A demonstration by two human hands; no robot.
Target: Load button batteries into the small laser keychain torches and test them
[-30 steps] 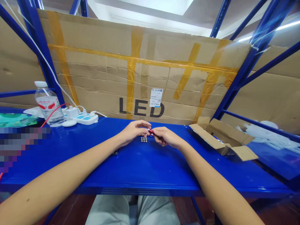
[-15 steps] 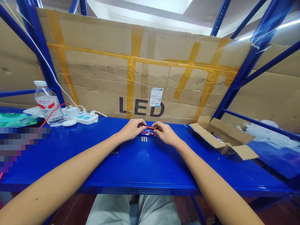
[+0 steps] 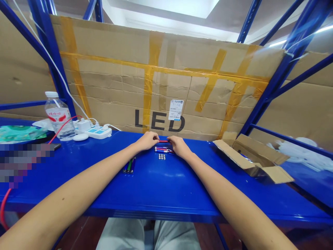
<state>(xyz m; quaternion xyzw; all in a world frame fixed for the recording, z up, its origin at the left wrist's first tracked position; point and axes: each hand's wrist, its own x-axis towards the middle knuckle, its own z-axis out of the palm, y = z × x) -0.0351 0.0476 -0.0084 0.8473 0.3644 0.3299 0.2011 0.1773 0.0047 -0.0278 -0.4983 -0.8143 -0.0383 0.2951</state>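
Both my hands meet at the back of the blue shelf top point(image 3: 166, 187). My left hand point(image 3: 148, 140) and my right hand point(image 3: 178, 146) each pinch one end of a thin red pen-like stick point(image 3: 163, 141), held level just above the surface. Right below it lie a few more small sticks, red and blue point(image 3: 162, 150). A little cluster of silver button cells point(image 3: 161, 157) sits just in front of them. Under my left forearm rest three dark sticks, blue, green and purple point(image 3: 129, 165).
An open cardboard box point(image 3: 253, 158) stands at the right. At the left are a water bottle point(image 3: 59, 116), a white power strip point(image 3: 95, 131) with a plugged charger, a white puck, a red cable and a green packet. A taped cardboard sheet marked LED point(image 3: 161, 90) closes the back.
Both hands moved away from me toward the cardboard, carrying the red stick over the row of sticks. The camera tilted, revealing the dark sticks by my left forearm.
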